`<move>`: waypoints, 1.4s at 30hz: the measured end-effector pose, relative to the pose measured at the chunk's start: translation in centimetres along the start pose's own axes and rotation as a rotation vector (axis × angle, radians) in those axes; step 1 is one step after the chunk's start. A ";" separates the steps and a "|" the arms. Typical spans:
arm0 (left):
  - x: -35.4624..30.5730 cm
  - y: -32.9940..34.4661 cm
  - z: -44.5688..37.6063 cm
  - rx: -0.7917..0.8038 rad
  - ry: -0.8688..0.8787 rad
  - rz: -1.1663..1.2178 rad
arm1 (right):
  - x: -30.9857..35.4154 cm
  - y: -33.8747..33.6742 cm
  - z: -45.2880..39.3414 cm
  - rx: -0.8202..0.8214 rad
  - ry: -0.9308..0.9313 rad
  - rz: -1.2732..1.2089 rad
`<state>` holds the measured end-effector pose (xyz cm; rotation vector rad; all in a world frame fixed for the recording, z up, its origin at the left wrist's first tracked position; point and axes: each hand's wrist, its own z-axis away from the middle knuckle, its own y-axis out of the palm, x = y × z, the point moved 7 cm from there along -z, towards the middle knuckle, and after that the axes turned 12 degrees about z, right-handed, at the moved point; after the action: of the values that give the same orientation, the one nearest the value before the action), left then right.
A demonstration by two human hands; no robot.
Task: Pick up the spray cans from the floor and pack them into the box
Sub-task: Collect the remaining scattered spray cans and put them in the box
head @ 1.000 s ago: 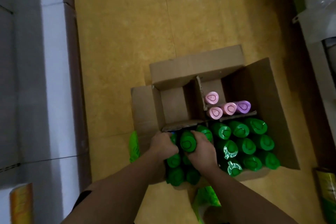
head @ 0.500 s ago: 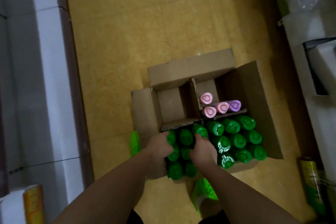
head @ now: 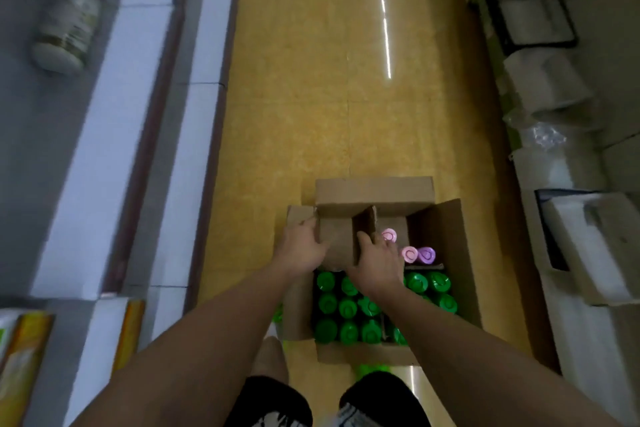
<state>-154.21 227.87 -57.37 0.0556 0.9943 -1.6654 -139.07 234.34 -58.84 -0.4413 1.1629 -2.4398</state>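
An open cardboard box (head: 446, 236) stands on the yellow floor in front of me. Its near part is filled with several upright green-capped spray cans (head: 347, 308). Pink-capped cans (head: 409, 253) and a purple-capped one (head: 427, 255) stand at its far right. The far-left compartment looks bare. My left hand (head: 302, 247) grips the box's left wall, thumb inside. My right hand (head: 378, 262) holds the upright cardboard divider (head: 367, 222), thumb to its left and fingers over the pink caps. A green can (head: 373, 368) lies on the floor by the box's near side, another (head: 277, 314) at its left.
White shelving (head: 104, 135) runs along the left, with blurred jars (head: 67, 21) and yellow packets (head: 20, 360) on it. Shelves with white wrapped goods (head: 547, 90) line the right. My knees (head: 270, 360) are just below the box.
Both hands left the green cans at the box's near left and moved forward to the left wall and the divider. My view tilted up, showing more of the aisle.
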 end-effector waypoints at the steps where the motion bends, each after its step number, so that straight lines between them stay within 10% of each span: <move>1: -0.7 -1.0 1.2 -0.050 0.003 0.013 | 0.2 -1.3 0.6 -0.017 -0.039 0.023; 22: 8.3 -18.2 39.4 -0.886 -0.233 0.047 | 24.1 -11.8 27.8 -0.322 -0.910 0.201; 42: 33.6 11.8 95.9 -1.343 -0.843 0.298 | 27.8 22.4 80.7 -0.199 -1.701 0.685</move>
<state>-114.03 141.67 -19.79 -1.2088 1.1358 -0.3830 -122.71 154.56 -24.74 -1.4207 0.5091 -0.7124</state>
